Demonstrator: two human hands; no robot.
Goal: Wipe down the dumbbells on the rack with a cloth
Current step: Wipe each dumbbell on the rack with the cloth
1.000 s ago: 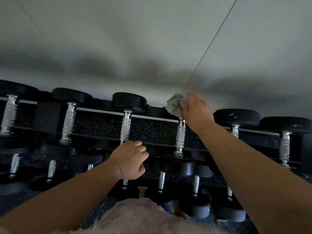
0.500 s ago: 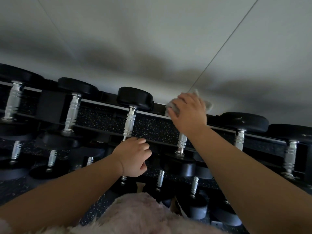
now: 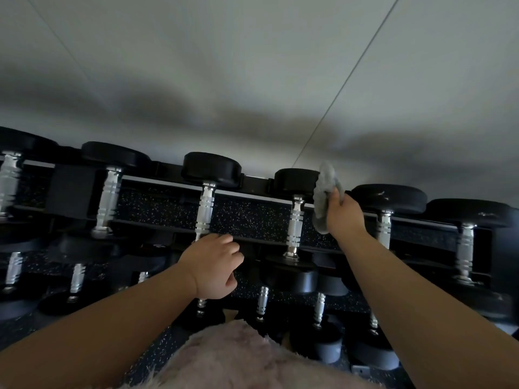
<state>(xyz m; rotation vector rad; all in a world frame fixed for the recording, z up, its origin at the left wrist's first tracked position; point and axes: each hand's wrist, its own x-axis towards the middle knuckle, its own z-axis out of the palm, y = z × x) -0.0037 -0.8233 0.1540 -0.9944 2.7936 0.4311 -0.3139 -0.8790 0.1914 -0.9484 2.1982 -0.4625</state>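
Black dumbbells with ribbed silver handles lie in rows on a black rack [image 3: 252,197]. My right hand [image 3: 344,217] grips a bunched grey cloth [image 3: 323,197] against the right side of the far head of one top-row dumbbell [image 3: 295,181]. Its handle [image 3: 295,223] is bare. My left hand [image 3: 213,266] is curled over the near end of the neighbouring dumbbell [image 3: 206,209] to the left, hiding that dumbbell's near head.
More dumbbells [image 3: 387,202] fill the top row to the left and right, with smaller ones [image 3: 262,301] on lower tiers. A pale wall [image 3: 252,80] rises just behind the rack. Speckled black flooring and a fuzzy pink garment [image 3: 238,360] are at the bottom.
My right hand slid the cloth off the top of the dumbbell's far head to its right side, uncovering the head. My left hand kept its hold.
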